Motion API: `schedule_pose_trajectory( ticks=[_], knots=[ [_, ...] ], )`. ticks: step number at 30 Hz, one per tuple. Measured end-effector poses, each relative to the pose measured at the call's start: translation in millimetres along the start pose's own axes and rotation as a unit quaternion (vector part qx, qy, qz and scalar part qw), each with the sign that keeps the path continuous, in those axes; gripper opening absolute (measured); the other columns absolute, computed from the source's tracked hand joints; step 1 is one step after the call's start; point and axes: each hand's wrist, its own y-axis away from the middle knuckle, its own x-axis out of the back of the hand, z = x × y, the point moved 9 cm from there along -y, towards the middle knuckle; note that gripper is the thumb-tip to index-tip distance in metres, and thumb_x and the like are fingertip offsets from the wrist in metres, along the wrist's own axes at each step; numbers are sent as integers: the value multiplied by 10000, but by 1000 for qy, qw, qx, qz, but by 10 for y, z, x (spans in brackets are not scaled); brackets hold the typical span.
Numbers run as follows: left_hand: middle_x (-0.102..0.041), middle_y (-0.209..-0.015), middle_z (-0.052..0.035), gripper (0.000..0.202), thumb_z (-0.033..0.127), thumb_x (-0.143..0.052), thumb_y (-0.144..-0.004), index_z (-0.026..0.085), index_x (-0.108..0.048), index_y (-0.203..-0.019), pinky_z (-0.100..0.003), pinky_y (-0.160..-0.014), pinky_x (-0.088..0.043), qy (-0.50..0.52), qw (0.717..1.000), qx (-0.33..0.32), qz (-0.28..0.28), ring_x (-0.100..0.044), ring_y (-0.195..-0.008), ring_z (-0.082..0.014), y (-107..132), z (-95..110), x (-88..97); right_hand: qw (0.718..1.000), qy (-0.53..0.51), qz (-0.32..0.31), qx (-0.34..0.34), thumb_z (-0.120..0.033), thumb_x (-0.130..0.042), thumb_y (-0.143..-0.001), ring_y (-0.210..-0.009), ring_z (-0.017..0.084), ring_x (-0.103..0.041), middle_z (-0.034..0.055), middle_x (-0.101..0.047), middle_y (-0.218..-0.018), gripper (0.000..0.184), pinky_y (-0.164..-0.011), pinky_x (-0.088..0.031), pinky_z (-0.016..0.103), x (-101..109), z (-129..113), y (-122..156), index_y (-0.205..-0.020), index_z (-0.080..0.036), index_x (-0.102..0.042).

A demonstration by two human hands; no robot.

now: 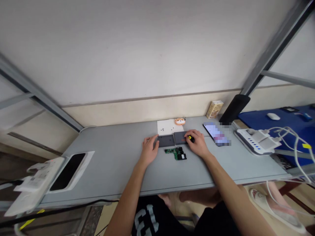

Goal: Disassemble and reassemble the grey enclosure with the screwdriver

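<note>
My left hand (149, 150) rests on the grey table with its fingers spread, the fingertips at the left edge of a dark grey casing half (165, 141). To the right of that piece lies a second dark casing half (179, 138). My right hand (197, 143) is over its right side, the fingers closed around what looks like a small yellow-and-black screwdriver (190, 138), mostly hidden by the hand. Nearer to me is a green circuit board (176, 152) with black parts. Behind the casing halves, several tiny dark screws (162, 129) lie on white paper (167, 125).
An orange animal-faced item (180, 121) sits at the paper's back edge. A phone (216, 133), a small carton (215, 109), a black cylinder (234, 109) and a power strip (254, 141) with cables stand to the right. At left are another phone (69, 171) and a white power strip (36, 186).
</note>
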Motion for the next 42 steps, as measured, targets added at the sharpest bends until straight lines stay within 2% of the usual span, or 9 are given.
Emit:
schedule_pose_trajectory(
  ticks=[8, 16, 36, 39, 42],
  knots=[
    [-661, -1369, -74, 383, 330, -457, -1049, 253, -573, -1405, -505, -1102, -369, -9, 1000, 0, -5, -504, -1244, -293, 0, 7, -15, 1000, -16, -12, 20, -229, -568, -894, -1150, 276, -603, 72, -696, -1149, 160, -984, -369, 467, -12, -8, -2, -958, -268, -709],
    [-660, -1372, -66, 390, 325, -468, -1044, 256, -568, -1415, -485, -1095, -374, -6, 1000, 2, -2, -507, -1247, -295, 4, 10, -8, 1000, -3, -2, 10, -227, -578, -877, -1112, 279, -605, 68, -700, -1142, 154, -972, -366, 467, -13, 12, 1, -942, -268, -712],
    [-703, -1253, -82, 388, 304, -488, -1039, 251, -612, -1403, -475, -1121, -376, -20, 1000, 19, 7, -489, -1242, -290, 7, -45, -27, 1000, -3, -3, -3, -210, -607, -856, -1080, 274, -608, 35, -726, -1183, 117, -967, -341, 453, 2, 62, -23, -896, -252, -708],
    [-717, -1213, -92, 385, 309, -487, -1041, 246, -618, -1398, -484, -1118, -375, -23, 999, 24, 3, -484, -1242, -292, 4, -48, -31, 1000, 7, 22, 6, -184, -600, -857, -1056, 268, -608, 45, -729, -1145, 128, -953, -354, 449, 91, -31, -18, -905, -243, -703],
    [-719, -1220, -94, 392, 322, -465, -1051, 242, -602, -1410, -490, -1115, -375, -27, 999, 20, 2, -485, -1239, -290, 5, -34, -29, 997, 31, 43, 56, -175, -583, -887, -1035, 255, -611, 55, -720, -1116, 142, -941, -368, 440, 190, -322, 111, -932, -242, -701]
  ],
)
